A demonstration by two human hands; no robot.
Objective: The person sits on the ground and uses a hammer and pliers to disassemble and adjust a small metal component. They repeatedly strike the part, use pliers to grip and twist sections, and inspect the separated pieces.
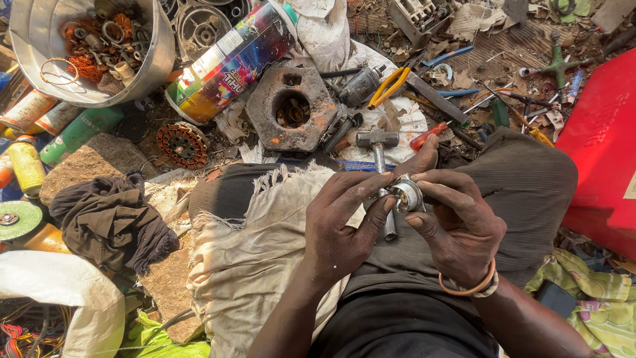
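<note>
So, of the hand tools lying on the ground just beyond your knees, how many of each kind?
Steel hammers with a metal handle: 1
Yellow-handled pliers: 1
Red-handled screwdrivers: 1
Total: 3
Not counted: the small round silver metal part held between the left hand and right hand.

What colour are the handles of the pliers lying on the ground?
Yellow; the pliers show best in the head view.
</note>
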